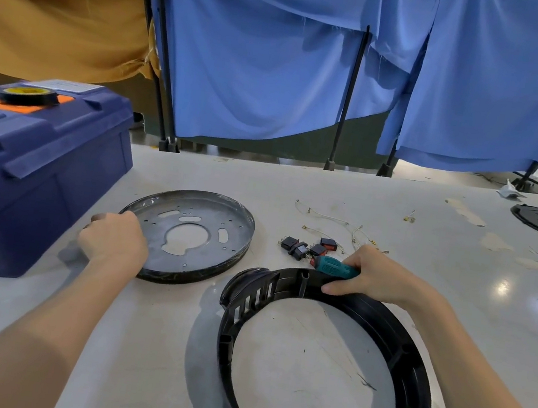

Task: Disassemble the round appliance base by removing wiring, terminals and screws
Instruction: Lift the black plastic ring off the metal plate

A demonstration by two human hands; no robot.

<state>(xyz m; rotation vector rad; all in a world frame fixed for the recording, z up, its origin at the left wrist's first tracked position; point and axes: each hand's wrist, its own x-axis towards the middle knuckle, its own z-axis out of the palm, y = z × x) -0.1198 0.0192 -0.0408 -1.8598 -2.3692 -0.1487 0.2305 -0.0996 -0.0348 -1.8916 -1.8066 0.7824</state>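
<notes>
Your right hand (376,275) clenches teal-handled screwdriver (334,267), thumb pressing far rim of black plastic ring housing (380,314). Your left hand (113,241) grips edge of dark perforated metal disc (224,219), left of ring. Ring likely light, flexy; hold by ribbed wall.

One wide-angle head-worn camera looks forward and down from the near edge of the pale white desk (297,187), close over it, facing its far edge and the blue cloth curtains (263,64) beyond.

Blue toolbox (32,177) on white table (454,299), seemingly a tape roll (29,95) on its lid, blue curtains (263,64) behind
</notes>
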